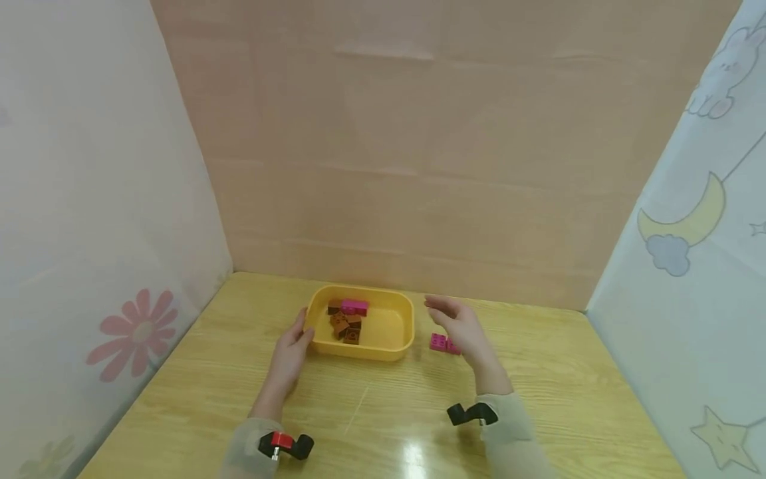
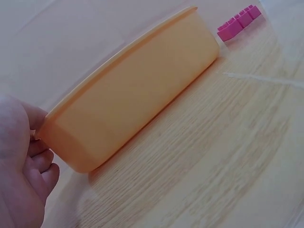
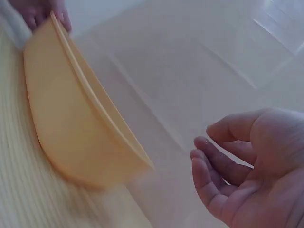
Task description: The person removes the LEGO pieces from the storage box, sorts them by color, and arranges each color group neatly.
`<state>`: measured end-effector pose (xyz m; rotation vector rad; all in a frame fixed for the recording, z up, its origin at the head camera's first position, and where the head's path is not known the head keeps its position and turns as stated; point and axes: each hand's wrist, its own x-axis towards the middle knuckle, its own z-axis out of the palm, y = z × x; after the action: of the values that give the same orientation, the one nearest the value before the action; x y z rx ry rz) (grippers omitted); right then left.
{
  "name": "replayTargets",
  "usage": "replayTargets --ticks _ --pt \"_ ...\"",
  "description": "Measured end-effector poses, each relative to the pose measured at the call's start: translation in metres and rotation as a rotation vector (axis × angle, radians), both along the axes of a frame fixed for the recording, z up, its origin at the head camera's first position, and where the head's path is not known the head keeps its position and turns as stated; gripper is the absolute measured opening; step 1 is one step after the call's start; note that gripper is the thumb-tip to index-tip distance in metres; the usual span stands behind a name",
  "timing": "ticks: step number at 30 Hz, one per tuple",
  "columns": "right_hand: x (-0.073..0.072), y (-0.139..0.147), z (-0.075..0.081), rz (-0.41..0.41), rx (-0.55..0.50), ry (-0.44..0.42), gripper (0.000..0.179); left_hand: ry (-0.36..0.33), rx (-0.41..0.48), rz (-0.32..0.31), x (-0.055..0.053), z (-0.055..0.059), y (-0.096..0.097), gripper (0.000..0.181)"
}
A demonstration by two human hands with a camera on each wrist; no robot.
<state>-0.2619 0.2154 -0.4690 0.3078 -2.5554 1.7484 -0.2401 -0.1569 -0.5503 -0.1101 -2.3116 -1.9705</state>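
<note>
A yellow plastic tray [image 1: 384, 330] stands on the table, with several brown and orange toy bricks [image 1: 340, 324] and a pink brick [image 1: 355, 307] towards its left end. My left hand [image 1: 289, 356] grips the tray's left rim, thumb over the edge and fingers outside, as the left wrist view also shows. Just right of the tray, my right hand [image 1: 463, 332] hovers with loosely bent fingers and nothing between them. Beneath it lie pink studded bricks [image 1: 439, 342], partly hidden by the hand in the head view and seen as a row [image 2: 240, 23] in the left wrist view.
The light wooden table [image 1: 359, 406] ends at a tan backdrop [image 1: 407, 166] behind the tray. Patterned white sheets hang on the left [image 1: 120, 219] and right [image 1: 676, 319]. Each wrist carries a black strap-on mount [image 1: 473, 414].
</note>
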Motion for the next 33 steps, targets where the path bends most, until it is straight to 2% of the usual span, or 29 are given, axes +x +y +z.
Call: replayTargets --ticks 3,6,10,22,33 --pt "-0.016 -0.043 -0.004 0.076 -0.104 -0.031 0.04 0.014 0.013 -0.002 -0.001 0.001 0.002 0.059" --pt "-0.03 -0.076 -0.01 0.126 -0.126 -0.072 0.041 0.02 0.031 -0.005 -0.002 0.001 0.005 0.059" --pt "-0.044 -0.101 -0.021 0.095 -0.089 -0.113 0.04 0.014 0.04 -0.015 -0.002 -0.001 0.01 0.058" --pt "-0.056 -0.113 -0.04 0.002 -0.033 -0.13 0.035 0.019 0.03 -0.028 -0.001 0.001 0.017 0.058" --pt "-0.057 -0.116 -0.04 -0.112 -0.072 -0.204 0.027 0.022 0.028 -0.01 -0.001 -0.001 0.014 0.057"
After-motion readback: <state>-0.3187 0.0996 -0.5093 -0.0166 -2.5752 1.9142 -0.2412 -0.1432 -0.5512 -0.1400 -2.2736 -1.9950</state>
